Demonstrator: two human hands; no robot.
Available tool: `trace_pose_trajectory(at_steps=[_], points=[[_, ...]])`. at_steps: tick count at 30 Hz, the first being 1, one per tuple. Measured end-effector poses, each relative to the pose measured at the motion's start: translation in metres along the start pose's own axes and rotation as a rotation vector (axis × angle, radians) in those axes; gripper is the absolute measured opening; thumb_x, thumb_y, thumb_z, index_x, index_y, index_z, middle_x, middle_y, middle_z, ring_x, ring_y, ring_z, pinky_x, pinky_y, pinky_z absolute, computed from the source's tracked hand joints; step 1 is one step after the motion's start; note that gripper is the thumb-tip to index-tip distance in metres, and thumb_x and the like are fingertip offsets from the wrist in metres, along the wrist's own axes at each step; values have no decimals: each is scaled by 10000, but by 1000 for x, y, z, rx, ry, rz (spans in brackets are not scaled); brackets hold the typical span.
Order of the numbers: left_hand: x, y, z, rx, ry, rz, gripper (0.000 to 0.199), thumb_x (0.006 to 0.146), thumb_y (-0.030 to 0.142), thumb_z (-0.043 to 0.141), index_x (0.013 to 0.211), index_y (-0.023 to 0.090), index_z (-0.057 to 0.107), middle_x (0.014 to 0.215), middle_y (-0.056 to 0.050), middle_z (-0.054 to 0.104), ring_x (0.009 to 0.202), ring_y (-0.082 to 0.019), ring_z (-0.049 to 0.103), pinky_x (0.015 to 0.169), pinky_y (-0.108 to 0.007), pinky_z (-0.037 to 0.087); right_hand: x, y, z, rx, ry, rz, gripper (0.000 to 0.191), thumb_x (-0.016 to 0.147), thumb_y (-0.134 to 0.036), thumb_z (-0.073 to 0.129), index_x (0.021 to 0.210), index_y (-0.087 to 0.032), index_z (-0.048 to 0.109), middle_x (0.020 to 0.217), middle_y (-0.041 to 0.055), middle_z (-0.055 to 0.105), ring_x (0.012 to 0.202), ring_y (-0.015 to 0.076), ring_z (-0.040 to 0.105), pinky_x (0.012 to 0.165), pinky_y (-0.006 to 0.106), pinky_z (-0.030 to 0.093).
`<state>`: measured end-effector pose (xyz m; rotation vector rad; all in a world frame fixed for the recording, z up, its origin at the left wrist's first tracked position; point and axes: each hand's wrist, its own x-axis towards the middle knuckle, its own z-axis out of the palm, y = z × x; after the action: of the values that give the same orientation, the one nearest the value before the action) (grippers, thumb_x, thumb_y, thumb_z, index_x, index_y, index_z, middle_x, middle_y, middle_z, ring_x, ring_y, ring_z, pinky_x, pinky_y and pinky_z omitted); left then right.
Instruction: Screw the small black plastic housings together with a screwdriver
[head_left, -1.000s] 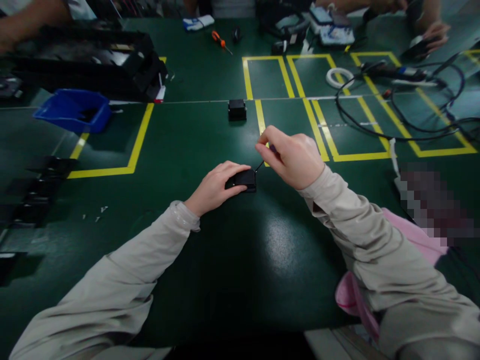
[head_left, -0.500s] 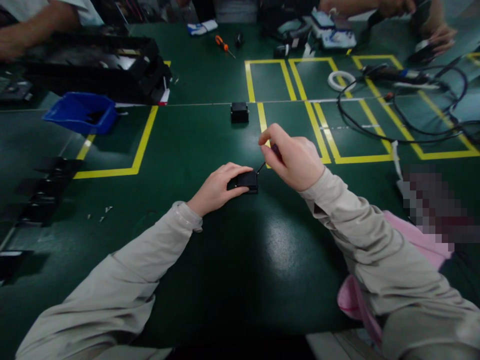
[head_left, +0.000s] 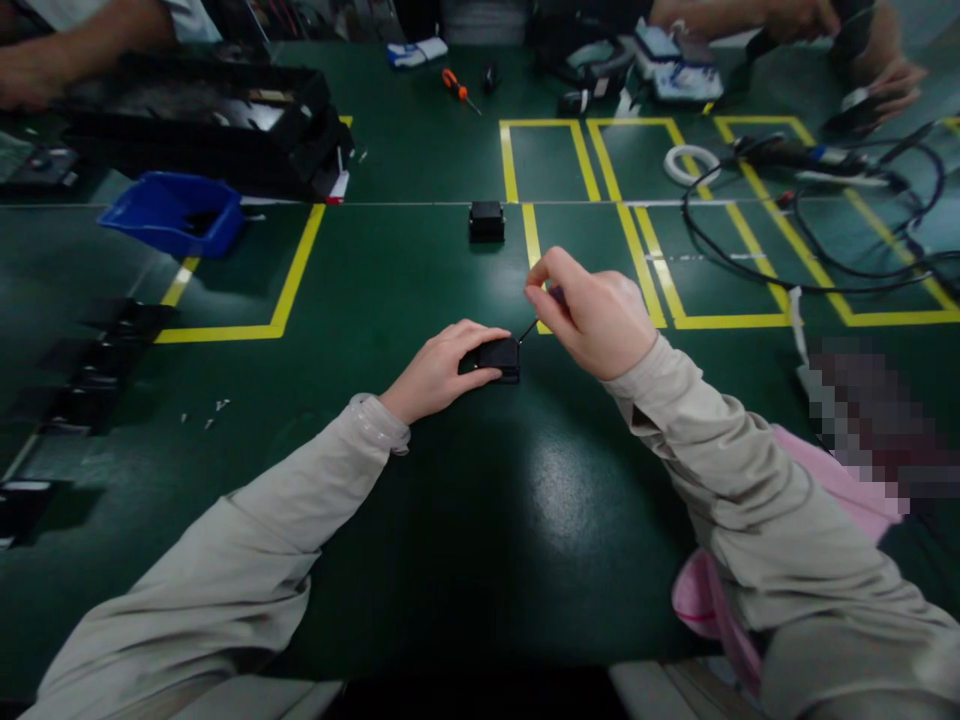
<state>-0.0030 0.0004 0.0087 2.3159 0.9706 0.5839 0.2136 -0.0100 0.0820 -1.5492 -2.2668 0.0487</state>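
On the green table, my left hand (head_left: pixel 442 370) is closed around a small black box (head_left: pixel 501 357), thumb on the near side and fingers on the far side. My right hand (head_left: pixel 600 312) grips a screwdriver (head_left: pixel 531 329) with a thin dark shaft; the palm and fingers hide most of its handle. The shaft slants down to the left, its tip at the box's right end. Whether the tip sits in a screw is too small to tell. A similar black box (head_left: pixel 487 222) stands farther back, apart from both hands.
A blue bin (head_left: pixel 176 215) and black trays (head_left: pixel 217 130) stand at the left, with several screws (head_left: pixel 217 405) nearer. Black parts (head_left: pixel 97 370) line the left side. Behind lies an orange screwdriver (head_left: pixel 459 90). Cables (head_left: pixel 705 245) and white tape (head_left: pixel 690 165) lie right. Other people's hands (head_left: pixel 889 90) work opposite.
The view has shifted slightly, so most things appear a little to the right. Both hands keep their grip; the right hand's fingers have turned slightly about the screwdriver handle.
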Motion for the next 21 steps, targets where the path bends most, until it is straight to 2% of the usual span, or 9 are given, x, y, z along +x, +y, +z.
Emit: trace_pose_trajectory(at_steps=[4, 9, 15, 21], points=[[0, -1, 0, -1, 4, 2, 443, 925, 322, 636, 1340, 182, 571, 1242, -97, 612, 1155, -225, 581, 1015, -378, 448, 0, -1, -1, 24, -20, -18, 317, 963, -304, 347, 1170, -169, 546, 750, 22, 638, 624, 146, 562, 621, 281, 354], [-1, -1, 1, 5, 7, 7, 441, 925, 339, 633, 1339, 201, 572, 1244, -93, 611, 1159, -227, 581, 1018, -383, 450, 0, -1, -2, -2, -22, -14, 323, 974, -404, 373, 1059, -186, 595, 660, -5, 585, 590, 140, 541, 622, 279, 343], [0, -1, 1, -2, 3, -5, 436, 922, 352, 630, 1332, 214, 574, 1239, -90, 613, 1156, -232, 584, 1024, -393, 454, 1, -1, -1, 40, -31, -16, 312, 951, -293, 355, 1166, -168, 544, 735, 12, 631, 621, 140, 555, 637, 283, 359], [0, -1, 0, 0, 1, -2, 440, 924, 353, 632, 1335, 207, 574, 1242, -91, 612, 1155, -232, 583, 1022, -389, 451, -1, 0, 0, 18, -18, -20, 310, 968, -390, 382, 1052, -176, 591, 657, -7, 585, 588, 140, 542, 618, 277, 344]])
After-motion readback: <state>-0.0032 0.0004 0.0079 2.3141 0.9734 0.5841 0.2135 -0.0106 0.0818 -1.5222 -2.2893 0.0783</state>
